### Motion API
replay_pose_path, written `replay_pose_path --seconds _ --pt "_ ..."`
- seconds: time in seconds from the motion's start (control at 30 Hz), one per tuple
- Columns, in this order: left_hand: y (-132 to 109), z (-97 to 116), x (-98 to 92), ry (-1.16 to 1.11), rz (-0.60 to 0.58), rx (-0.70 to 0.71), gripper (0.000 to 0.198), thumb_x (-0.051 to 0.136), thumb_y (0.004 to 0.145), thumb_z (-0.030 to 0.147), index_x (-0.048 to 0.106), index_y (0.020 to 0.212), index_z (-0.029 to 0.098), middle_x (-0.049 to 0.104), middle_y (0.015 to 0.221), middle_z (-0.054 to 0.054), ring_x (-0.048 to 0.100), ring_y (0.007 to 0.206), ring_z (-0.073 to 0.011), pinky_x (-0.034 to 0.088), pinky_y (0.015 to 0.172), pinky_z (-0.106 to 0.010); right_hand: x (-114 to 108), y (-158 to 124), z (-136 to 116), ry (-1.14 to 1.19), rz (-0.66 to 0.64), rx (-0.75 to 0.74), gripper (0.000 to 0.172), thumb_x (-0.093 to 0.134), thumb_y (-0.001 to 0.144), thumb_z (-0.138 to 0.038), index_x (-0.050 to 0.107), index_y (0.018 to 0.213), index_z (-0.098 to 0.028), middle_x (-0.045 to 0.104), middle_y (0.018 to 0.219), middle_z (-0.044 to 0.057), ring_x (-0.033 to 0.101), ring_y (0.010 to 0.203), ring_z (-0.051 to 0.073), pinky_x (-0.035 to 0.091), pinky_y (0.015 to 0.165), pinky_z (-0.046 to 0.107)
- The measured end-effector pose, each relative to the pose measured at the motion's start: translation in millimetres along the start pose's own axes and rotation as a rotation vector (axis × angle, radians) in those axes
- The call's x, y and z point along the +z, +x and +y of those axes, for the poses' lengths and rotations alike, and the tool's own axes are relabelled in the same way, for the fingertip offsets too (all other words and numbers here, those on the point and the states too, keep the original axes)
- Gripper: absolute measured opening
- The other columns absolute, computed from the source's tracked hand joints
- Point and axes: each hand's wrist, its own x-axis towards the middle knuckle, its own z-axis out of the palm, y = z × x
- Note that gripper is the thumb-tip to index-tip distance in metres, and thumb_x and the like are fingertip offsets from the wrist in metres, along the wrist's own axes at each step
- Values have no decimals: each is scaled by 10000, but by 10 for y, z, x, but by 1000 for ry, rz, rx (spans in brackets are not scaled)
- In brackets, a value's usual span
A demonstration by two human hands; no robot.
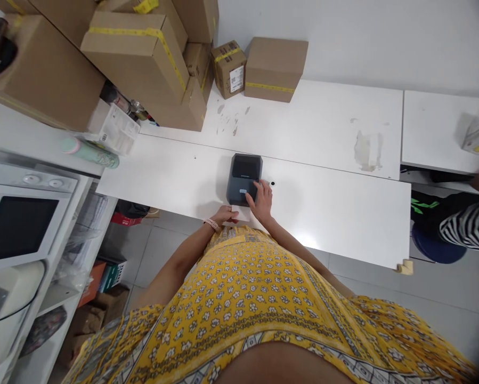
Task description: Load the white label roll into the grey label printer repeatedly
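A small dark label printer (244, 176) sits near the front edge of the white table (335, 208). A white label (241, 213) sticks out of its front. My right hand (260, 198) rests on the printer's front right corner with fingers spread flat. My left hand (224, 215), with a pink band on the wrist, pinches the left side of the white label just below the printer.
Stacked cardboard boxes (139, 53) with yellow tape fill the back left; two smaller boxes (274, 68) stand by the wall. A mint bottle (91, 152) lies at left. White shelving with a screen (17, 226) stands left. Another person's striped sleeve (469, 226) shows right.
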Motion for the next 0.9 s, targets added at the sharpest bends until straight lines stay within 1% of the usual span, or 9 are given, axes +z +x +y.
replay_pose_path --seconds 0.07,0.13,0.27,0.37,0.47,0.53,0.7,0.77,0.9 --pt "-9 1 -33 99 38 -14 129 803 675 172 686 723 147 678 615 -29 663 573 -167 478 605 -259 122 130 -12 14 20 64 712 415 983 -588 285 1556 -186 313 1617 211 296 1494 377 336 1155 612" --pt "-26 8 -117 144 129 -11 147 745 682 137 670 806 161 714 723 -36 673 615 -160 479 631 -259 221 221 1 29 -11 102 767 416 977 -584 199 1584 -168 288 1621 234 281 1501 397 337 1144 634" --pt "-48 62 -365 85 295 79 330 683 721 149 645 1048 168 746 1076 -118 702 792 -159 503 745 -282 257 259 37 41 -76 121 744 452 967 -557 246 1577 -185 275 1629 220 291 1489 412 356 1135 622" --pt "-22 168 -464 68 348 174 474 642 729 158 630 1203 158 695 1262 -178 698 1030 -216 519 849 -326 201 238 28 14 -93 107 736 458 962 -570 276 1576 -207 258 1642 203 324 1454 432 363 1119 629" --pt "41 334 -402 60 342 262 619 600 698 134 603 1316 161 631 1382 -185 635 1209 -255 517 927 -361 180 243 -13 -27 -100 126 710 457 961 -575 328 1560 -216 260 1647 198 383 1393 448 376 1087 638" --pt "86 453 -301 46 321 308 625 595 672 124 624 1295 162 653 1349 -160 635 1200 -257 515 945 -361 194 262 -39 -41 -90 139 687 457 960 -578 368 1542 -223 275 1642 192 408 1367 452 383 1071 645" --pt "90 621 -106 53 229 359 302 602 745 176 692 1033 172 736 1017 -57 674 990 -209 536 856 -300 169 244 -2 -66 -100 155 739 445 966 -606 310 1575 -209 303 1644 187 415 1399 418 420 1079 597" --pt "40 617 -88 13 278 310 241 601 837 267 690 1044 182 736 1084 -68 666 1058 -220 535 852 -296 114 160 51 -29 -108 161 786 418 980 -617 230 1605 -179 379 1612 192 450 1401 379 448 1082 548" --pt "-79 578 -64 -34 280 252 390 491 977 463 689 1189 203 646 1395 -104 567 1327 -267 517 962 -360 31 -59 138 75 -117 240 722 306 1024 -611 239 1611 -195 538 1515 158 564 1332 328 513 1026 487"
